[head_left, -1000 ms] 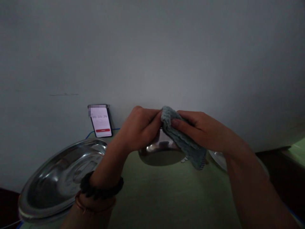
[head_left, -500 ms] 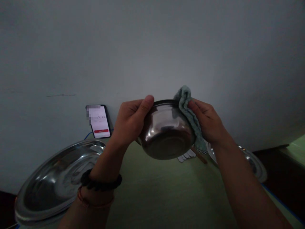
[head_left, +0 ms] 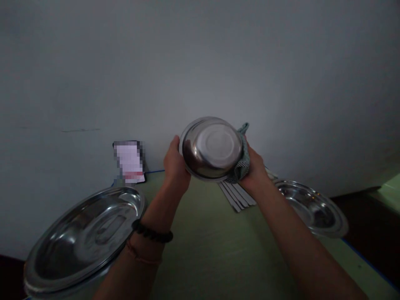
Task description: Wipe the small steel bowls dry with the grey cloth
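Above the table, a shiny metal bowl [head_left: 215,146] is tipped so that its round base faces me. My left hand [head_left: 176,164] grips the bowl's left rim, its thumb up along the edge. On the opposite side, my right hand [head_left: 253,166] is closed on a grey-green cloth [head_left: 243,162] that is pressed against the bowl's right side. The bowl's inside faces away from me and cannot be seen. Most of my right fingers are hidden behind the cloth and bowl.
A large metal basin [head_left: 71,237] stands at the left, and a smaller metal basin [head_left: 312,208] at the right. Several flat pale strips [head_left: 236,196] lie on the green table [head_left: 215,250] beneath my right hand. A phone [head_left: 129,162] leans against the wall [head_left: 200,62].
The bowl has turned, and its base now faces me more squarely. Both hands have shifted inward and the cloth has moved lower along the bowl's right side.
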Motion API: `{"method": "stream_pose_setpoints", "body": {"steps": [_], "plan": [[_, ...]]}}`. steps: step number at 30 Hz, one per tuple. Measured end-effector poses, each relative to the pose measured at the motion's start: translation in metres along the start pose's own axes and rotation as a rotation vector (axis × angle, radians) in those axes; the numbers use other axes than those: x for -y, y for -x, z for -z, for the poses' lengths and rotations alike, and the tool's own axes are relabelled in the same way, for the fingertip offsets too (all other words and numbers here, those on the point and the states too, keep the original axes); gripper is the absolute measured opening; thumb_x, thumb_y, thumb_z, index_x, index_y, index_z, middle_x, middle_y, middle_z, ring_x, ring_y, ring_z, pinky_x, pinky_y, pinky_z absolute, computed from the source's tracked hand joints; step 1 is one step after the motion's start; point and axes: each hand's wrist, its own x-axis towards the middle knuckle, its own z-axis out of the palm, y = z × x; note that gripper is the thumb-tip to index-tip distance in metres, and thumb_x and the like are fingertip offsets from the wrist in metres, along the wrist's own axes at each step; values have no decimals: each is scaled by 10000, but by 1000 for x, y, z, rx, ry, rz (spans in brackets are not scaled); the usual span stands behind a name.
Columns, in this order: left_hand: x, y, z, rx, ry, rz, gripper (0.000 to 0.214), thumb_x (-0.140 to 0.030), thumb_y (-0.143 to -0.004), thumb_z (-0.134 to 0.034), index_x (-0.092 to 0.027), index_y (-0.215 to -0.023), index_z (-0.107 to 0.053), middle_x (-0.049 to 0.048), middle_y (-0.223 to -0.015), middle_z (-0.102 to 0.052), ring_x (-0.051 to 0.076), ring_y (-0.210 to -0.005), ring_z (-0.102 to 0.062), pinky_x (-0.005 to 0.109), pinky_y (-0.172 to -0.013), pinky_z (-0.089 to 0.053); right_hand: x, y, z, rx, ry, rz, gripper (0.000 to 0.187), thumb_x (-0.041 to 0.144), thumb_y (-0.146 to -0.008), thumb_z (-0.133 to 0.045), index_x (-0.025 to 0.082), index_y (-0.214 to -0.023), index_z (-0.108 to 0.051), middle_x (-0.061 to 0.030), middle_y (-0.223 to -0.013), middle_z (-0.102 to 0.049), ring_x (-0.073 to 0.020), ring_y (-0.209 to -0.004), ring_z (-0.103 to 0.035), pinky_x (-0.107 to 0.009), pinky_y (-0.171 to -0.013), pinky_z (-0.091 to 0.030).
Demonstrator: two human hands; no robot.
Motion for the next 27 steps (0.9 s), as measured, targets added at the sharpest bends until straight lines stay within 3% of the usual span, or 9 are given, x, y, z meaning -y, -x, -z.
{"method": "stream_pose_setpoints", "body": {"steps": [2,5,9,11,15,20,27], "plan": [[-12,4,2,118,87,85,294,-399,-851,-416,-186,-753,-593,14,-666,-624,148,-672,-605,260,-620,-493,17,-1,14,94,141,114,397,556,-821,-491,218,-930,-666,-37,-846,-716,-178,-782,-654,-292,-651,-530],[-28,11,10,364,-112,132,351,-449,-824,-474,-177,-638,-594,12,-605,-608,122,-552,-547,239,-546,-445,43,6,29,257,306,167,336,539,-794,-554,237,-862,-686,9,-736,-693,-150,-660,-621,-256,-574,-493],[-38,21,17,560,-614,-53,413,-513,-805,-508,-175,-595,-622,0,-530,-552,98,-455,-445,219,-427,-312,62,21,28,682,592,169,229,401,-838,-535,238,-894,-685,24,-752,-678,-137,-653,-597,-243,-577,-477],[-39,24,17,603,-792,-128,437,-503,-812,-500,-174,-544,-602,-10,-471,-493,89,-416,-387,218,-398,-249,67,29,22,777,762,239,193,279,-851,-494,242,-900,-677,19,-780,-673,-138,-681,-590,-242,-593,-472],[-39,24,14,617,-879,-199,460,-475,-845,-441,-174,-523,-574,-5,-446,-475,92,-407,-387,214,-395,-237,71,39,8,778,918,396,247,153,-839,-432,238,-897,-656,3,-857,-677,-150,-751,-588,-265,-674,-474],[-42,25,16,607,-818,-170,496,-491,-850,-408,-154,-547,-610,8,-465,-478,95,-421,-393,211,-391,-245,69,41,4,825,792,354,299,358,-929,-374,241,-885,-645,1,-835,-676,-152,-764,-597,-277,-702,-484],[-40,24,19,669,-665,-78,409,-472,-821,-491,-169,-570,-603,-21,-463,-466,82,-401,-379,225,-395,-238,57,33,6,758,722,357,258,415,-857,-529,208,-784,-663,18,-698,-630,-122,-635,-549,-240,-570,-441]]}}
